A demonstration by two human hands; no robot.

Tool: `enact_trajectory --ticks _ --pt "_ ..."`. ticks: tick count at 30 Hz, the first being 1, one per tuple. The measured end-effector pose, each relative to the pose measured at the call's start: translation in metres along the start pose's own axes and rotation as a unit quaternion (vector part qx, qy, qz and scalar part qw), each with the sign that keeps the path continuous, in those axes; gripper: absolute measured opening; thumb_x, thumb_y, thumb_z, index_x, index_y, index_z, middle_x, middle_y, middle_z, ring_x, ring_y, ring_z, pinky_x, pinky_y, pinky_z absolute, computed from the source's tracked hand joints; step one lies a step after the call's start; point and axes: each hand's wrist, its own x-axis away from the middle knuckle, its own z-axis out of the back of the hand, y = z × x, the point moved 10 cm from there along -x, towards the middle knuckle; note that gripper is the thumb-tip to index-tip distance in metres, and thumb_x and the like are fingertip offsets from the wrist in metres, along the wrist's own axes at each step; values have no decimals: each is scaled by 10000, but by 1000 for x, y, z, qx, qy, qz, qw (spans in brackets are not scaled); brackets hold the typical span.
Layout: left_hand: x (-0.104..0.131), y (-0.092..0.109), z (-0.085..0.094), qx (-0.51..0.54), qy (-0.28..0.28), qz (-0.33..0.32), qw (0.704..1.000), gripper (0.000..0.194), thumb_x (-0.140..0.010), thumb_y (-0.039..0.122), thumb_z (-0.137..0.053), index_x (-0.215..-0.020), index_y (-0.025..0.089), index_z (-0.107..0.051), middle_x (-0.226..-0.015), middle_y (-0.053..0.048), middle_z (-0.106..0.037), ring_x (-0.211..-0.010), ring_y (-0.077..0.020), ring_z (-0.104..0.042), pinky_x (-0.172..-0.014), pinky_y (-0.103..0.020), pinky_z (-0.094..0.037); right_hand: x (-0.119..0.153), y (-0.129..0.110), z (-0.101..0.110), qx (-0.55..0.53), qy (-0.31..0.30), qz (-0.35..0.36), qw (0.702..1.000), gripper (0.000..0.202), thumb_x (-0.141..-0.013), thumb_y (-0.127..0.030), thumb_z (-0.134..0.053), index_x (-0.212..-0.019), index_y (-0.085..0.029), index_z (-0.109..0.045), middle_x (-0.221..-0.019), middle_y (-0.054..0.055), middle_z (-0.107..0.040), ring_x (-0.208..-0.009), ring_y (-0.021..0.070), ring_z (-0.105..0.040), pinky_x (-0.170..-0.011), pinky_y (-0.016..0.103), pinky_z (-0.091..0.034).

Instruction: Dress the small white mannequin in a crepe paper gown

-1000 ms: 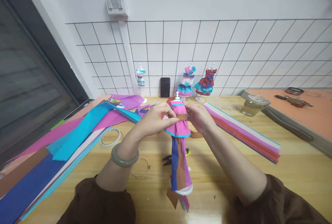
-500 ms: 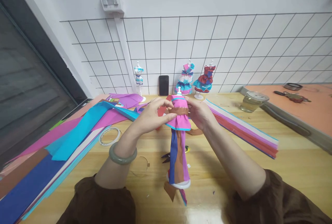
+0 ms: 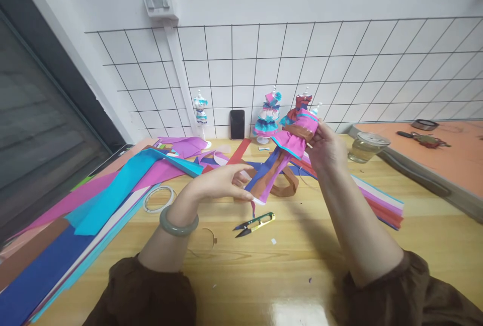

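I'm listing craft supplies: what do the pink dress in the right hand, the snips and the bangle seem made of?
Pink dress: matte, perhaps crepe paper or thin fabric, going by its soft gathers.
Snips: probably metal, judging by the slim, pointed dark blades; the handles look glossy, perhaps painted.
Bangle: grey-green and smooth with a soft sheen, maybe jade or lookalike stone.

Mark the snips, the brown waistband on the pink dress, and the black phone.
Snips [image 3: 252, 222]: head view, on the upper arm.
Brown waistband [image 3: 300, 132]: head view, middle of the band.
Black phone [image 3: 237, 125]: head view, middle of the dark face.
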Motion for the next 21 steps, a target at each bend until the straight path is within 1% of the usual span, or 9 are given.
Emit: enact_trajectory --ticks 2,4,9,13,15,17,19,21 --pt "1 -3 -10 28 -43 16 999 726 -685 237 -734 -1342 202 -429 -1045 -97 -692 -981 -223 -658 -834 -362 -501 -2 -5 2 13 0 17 1000 161 -704 -358 -678 -775 -213 -670 -706 -34 -677 -670 132 -630 -586 244 -464" --pt "1 -4 -12 39 -55 27 997 733 -708 180 -696 -1371 183 -383 -999 -95 -711 -954 -216 -671 -832 -365 -502 -4 -8 4 24 -1 35 999 163 -720 -374 -660 -762 -217 -660 -698 -33 -671 -676 142 -637 -577 250 -462" --pt "-3 -7 -6 -6 -22 33 999 679 -701 122 -647 -1344 167 -431 -873 -51 -719 -859 -197 -680 -766 -336 -501 -9 -11 12 8 13 53 998 154 -724 -355 -657 -764 -206 -657 -769 -11 -688 -735 157 -650 -603 267 -478" --pt "-7 -6 4 0 27 -3 1000 593 -716 106 -591 -1296 175 -487 -737 -7 -691 -778 -172 -672 -742 -321 -499 -11 -13 15 -9 24 51 998 122 -767 -325 -629 -783 -208 -660 -813 0 -684 -781 160 -643 -629 274 -482" --pt "-7 -6 7 -1 38 -20 999 568 -710 105 -584 -1269 174 -510 -698 4 -675 -761 -168 -666 -739 -317 -500 -11 -12 19 -21 47 40 998 118 -778 -321 -623 -770 -208 -658 -796 -4 -675 -765 149 -634 -619 262 -479" --pt "-6 -6 9 -1 40 -25 999 542 -712 112 -576 -1248 178 -525 -710 1 -674 -740 -156 -655 -716 -303 -500 -12 -12 22 -33 63 29 997 118 -785 -309 -614 -748 -204 -652 -774 -6 -662 -728 135 -620 -604 250 -474" --pt "-5 -7 13 15 53 -6 998 526 -740 143 -564 -1262 184 -508 -758 -15 -685 -698 -139 -638 -671 -289 -498 -15 -12 24 -38 62 32 997 119 -794 -299 -596 -738 -208 -647 -769 -5 -653 -710 132 -609 -595 250 -469" --pt "-2 -12 18 66 82 40 994 535 -787 208 -552 -1313 197 -451 -824 -42 -695 -673 -132 -632 -634 -286 -498 -17 -16 25 -30 50 52 997 122 -803 -306 -577 -749 -221 -645 -787 -2 -651 -724 143 -612 -595 261 -466"
